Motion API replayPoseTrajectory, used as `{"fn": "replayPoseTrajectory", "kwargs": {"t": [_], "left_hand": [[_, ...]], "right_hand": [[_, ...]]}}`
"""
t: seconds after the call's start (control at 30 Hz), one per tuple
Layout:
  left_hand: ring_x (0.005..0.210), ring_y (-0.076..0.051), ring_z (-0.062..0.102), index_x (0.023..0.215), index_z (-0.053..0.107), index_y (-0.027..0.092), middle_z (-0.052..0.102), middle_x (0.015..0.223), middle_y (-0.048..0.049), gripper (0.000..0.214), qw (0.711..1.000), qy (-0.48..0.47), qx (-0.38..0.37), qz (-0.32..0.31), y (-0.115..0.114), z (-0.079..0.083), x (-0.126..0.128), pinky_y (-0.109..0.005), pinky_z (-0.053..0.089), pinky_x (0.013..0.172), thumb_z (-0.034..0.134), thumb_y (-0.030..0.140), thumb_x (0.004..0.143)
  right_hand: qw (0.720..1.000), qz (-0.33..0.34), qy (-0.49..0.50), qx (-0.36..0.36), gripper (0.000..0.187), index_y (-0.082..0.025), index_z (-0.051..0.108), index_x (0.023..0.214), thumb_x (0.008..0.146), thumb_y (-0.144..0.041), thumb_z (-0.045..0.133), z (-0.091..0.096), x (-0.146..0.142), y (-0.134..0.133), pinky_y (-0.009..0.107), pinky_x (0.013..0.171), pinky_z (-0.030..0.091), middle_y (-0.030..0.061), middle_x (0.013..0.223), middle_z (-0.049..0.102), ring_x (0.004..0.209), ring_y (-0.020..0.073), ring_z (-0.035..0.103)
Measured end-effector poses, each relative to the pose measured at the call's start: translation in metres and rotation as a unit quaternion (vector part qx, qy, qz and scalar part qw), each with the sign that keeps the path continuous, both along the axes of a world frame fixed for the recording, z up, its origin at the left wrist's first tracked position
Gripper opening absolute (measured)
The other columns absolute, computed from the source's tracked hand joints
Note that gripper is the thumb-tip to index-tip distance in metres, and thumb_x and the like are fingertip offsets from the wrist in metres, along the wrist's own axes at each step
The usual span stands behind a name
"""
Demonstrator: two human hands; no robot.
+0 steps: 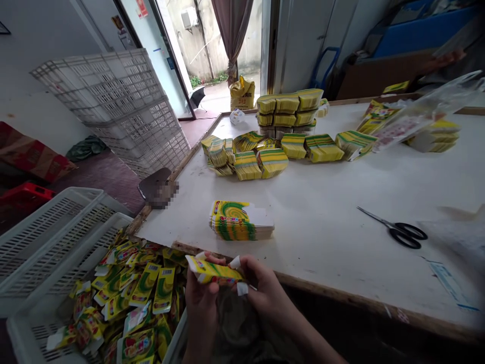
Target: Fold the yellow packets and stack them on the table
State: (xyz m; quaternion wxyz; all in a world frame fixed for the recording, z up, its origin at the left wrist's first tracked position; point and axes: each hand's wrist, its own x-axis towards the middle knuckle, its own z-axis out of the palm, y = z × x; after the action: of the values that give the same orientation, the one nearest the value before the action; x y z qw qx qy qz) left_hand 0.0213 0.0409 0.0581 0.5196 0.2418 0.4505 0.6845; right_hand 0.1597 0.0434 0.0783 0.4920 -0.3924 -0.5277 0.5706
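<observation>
My left hand [200,298] and my right hand [261,287] are both closed on one small yellow-and-green carton [212,272], held just below the table's front edge. The carton lies sideways between my fingers, with white flaps showing at its ends. Just beyond it, on the white table [322,217], lies a flat stack of the same yellow-green cartons [237,221]. At my lower left a white crate [26,323] holds several loose cartons [132,298] in a heap.
Bundles of yellow-green cartons [273,151] lie and stand stacked across the table's far side. Black scissors [401,231] lie at right. Another person's hand [443,60] shows at the far right. Empty white crates [121,106] lean at the left wall.
</observation>
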Motion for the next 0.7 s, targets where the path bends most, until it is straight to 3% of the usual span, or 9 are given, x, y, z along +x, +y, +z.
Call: {"fn": "replayPoseTrajectory", "kwargs": {"t": [0.07,0.13,0.2,0.3,0.4,0.47,0.53,0.63,0.7], "left_hand": [[0.068,-0.016,0.069,0.081,0.072,0.02,0.072,0.074,0.0012,0.035,0.998,0.054,-0.012,-0.001,0.0,-0.008,-0.011,-0.024,0.057,0.065,0.09,0.03,0.053],[0.072,-0.018,0.071,0.083,0.073,0.019,0.075,0.076,-0.0004,0.029,0.995,0.09,-0.023,-0.025,0.001,-0.007,-0.022,-0.026,0.058,0.069,0.088,0.026,0.059],[0.084,-0.025,0.071,0.091,0.074,0.019,0.076,0.089,-0.0056,0.038,0.99,0.119,-0.001,-0.077,0.003,0.004,-0.034,-0.035,0.058,0.077,0.084,0.043,0.062],[0.106,-0.036,0.065,0.115,0.067,0.02,0.07,0.116,-0.0145,0.08,0.973,0.177,0.055,-0.137,0.007,0.033,-0.05,-0.048,0.053,0.091,0.069,0.076,0.057],[0.117,-0.04,0.057,0.133,0.053,0.022,0.061,0.13,-0.0168,0.103,0.91,0.33,0.055,-0.246,0.006,0.054,-0.054,-0.051,0.047,0.097,0.079,0.071,0.047],[0.12,-0.038,0.056,0.137,0.048,0.023,0.058,0.134,-0.0147,0.102,0.836,0.43,0.03,-0.338,0.004,0.057,-0.047,-0.049,0.045,0.1,0.088,0.052,0.048],[0.115,-0.032,0.06,0.134,0.049,0.023,0.063,0.127,-0.0107,0.084,0.779,0.497,0.006,-0.382,0.002,0.053,-0.035,-0.044,0.048,0.097,0.084,0.037,0.06],[0.101,-0.027,0.066,0.126,0.047,0.019,0.068,0.111,-0.0093,0.061,0.745,0.576,-0.005,-0.337,-0.003,0.042,-0.02,-0.038,0.053,0.085,0.072,0.037,0.073],[0.096,-0.028,0.067,0.124,0.044,0.016,0.069,0.106,-0.011,0.065,0.732,0.617,0.004,-0.289,-0.008,0.033,-0.014,-0.038,0.054,0.08,0.073,0.042,0.072]], "right_hand": [[0.999,-0.006,-0.036,0.022,0.004,-0.018,0.063,0.084,0.08,-0.016,0.062,-0.002,0.01,0.003,0.024,0.064,0.043,0.0005,0.078,0.063,0.072,0.0154,0.056],[0.995,-0.012,-0.08,0.059,0.005,-0.017,0.065,0.082,0.081,-0.014,0.061,-0.003,0.019,0.004,0.024,0.064,0.044,0.0019,0.078,0.066,0.072,0.0159,0.059],[0.985,-0.029,-0.133,0.11,0.011,-0.018,0.067,0.083,0.082,-0.01,0.059,-0.004,0.029,0.005,0.024,0.062,0.044,0.0026,0.077,0.066,0.07,0.0154,0.06],[0.943,-0.058,-0.234,0.23,0.023,-0.02,0.068,0.087,0.087,-0.006,0.05,-0.001,0.041,0.006,0.026,0.065,0.045,0.003,0.079,0.067,0.072,0.0161,0.059],[0.88,-0.058,-0.313,0.351,0.022,-0.024,0.068,0.087,0.093,-0.012,0.051,0.004,0.042,0.003,0.038,0.091,0.041,-0.0014,0.076,0.069,0.077,0.0167,0.059],[0.862,-0.047,-0.321,0.391,0.019,-0.027,0.067,0.087,0.094,-0.014,0.053,0.004,0.036,-0.004,0.043,0.111,0.024,-0.0047,0.075,0.069,0.086,0.0166,0.061],[0.867,-0.064,-0.306,0.388,0.018,-0.029,0.065,0.099,0.093,-0.015,0.055,0.0,0.029,-0.013,0.045,0.118,0.009,-0.0026,0.093,0.071,0.108,0.0196,0.058],[0.918,-0.181,-0.228,0.268,0.053,-0.025,0.042,0.137,0.088,-0.029,0.062,-0.012,0.02,-0.023,0.05,0.117,0.017,0.0107,0.143,0.044,0.138,0.0288,0.031],[0.953,-0.214,-0.151,0.151,0.072,-0.02,0.029,0.145,0.086,-0.041,0.063,-0.018,0.016,-0.025,0.053,0.114,0.024,0.0165,0.152,0.028,0.142,0.0334,0.023]]}}
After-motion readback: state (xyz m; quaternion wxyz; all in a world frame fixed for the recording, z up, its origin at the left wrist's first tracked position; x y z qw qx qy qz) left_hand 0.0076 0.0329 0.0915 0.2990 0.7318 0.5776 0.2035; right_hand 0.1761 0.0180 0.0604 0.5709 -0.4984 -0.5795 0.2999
